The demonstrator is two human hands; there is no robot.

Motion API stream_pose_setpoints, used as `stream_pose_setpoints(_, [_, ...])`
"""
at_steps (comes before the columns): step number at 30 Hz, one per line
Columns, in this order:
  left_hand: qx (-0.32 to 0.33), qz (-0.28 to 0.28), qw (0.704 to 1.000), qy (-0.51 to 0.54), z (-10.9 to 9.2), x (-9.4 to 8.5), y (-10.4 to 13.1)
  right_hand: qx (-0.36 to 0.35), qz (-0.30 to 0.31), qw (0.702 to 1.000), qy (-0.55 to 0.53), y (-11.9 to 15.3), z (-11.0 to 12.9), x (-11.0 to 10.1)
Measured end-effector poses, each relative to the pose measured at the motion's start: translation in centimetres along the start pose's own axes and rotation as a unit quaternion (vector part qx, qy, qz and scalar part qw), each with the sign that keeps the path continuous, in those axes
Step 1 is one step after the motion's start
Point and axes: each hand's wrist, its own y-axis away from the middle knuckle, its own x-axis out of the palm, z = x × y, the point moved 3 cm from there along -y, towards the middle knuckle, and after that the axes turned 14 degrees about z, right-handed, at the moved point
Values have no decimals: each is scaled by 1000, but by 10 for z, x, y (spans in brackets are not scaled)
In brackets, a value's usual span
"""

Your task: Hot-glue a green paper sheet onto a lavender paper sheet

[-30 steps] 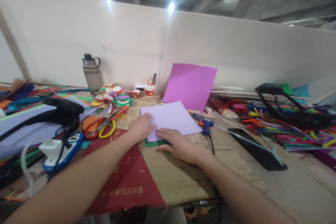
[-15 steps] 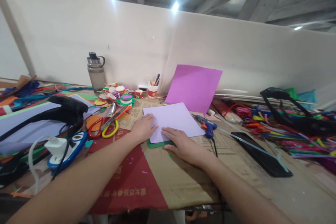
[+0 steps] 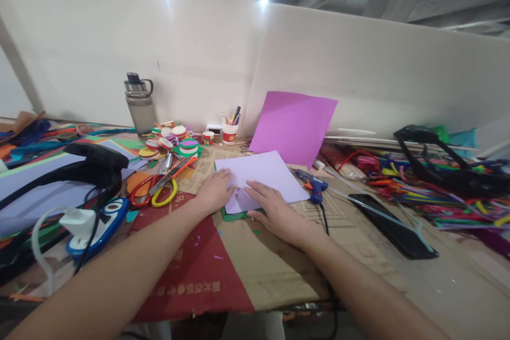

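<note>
1. Backs the scene with a white wall (image 3: 199,48), and covers the desk beneath both arms with cardboard (image 3: 287,276).
2. Tilts a purple sheet (image 3: 295,127) up near the wall, just behind the work.
3. Places lilac paper (image 3: 266,167) flat on the cardboard, over green paper (image 3: 235,217), under both hands. Looks light, thin and bendable, likely to crease or slide; seems best taken by opposite edges.
4. Spreads the right hand (image 3: 274,212) across the near edge, with thumb apart from fingers.
5. Rests the left hand (image 3: 215,189) palm down on the near left part, with no visible pinch.
6. Sets a phone (image 3: 394,234) well to the right, beneath a clear strip.
7. Crowds the left with scissors (image 3: 171,176).
8. Blocks the right corner with a glue gun (image 3: 317,189), trailing a cord (image 3: 325,219) toward the right forearm.
9. Scatters scraps (image 3: 218,257) before the hands.
</note>
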Motion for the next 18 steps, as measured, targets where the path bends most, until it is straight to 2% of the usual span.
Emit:
stream_pose_setpoints(4, [-9, -9, 998, 63, 7, 0, -4, -22, 22, 999, -11, -2, -4, 4])
stream_pose_setpoints(9, [-38, -73, 984, 157, 15, -4, -8, -19, 11, 1000, -23, -3, -7, 2])
stream_pose_setpoints(15, [-35, -75, 975, 208, 15, -8, -8, -34, 12, 999, -19, -5, -3, -6])
stream_pose_setpoints(18, [-61, -141, 952, 263, 22, -13, -7, -52, 7, 999, -7, -7, -2, -8])
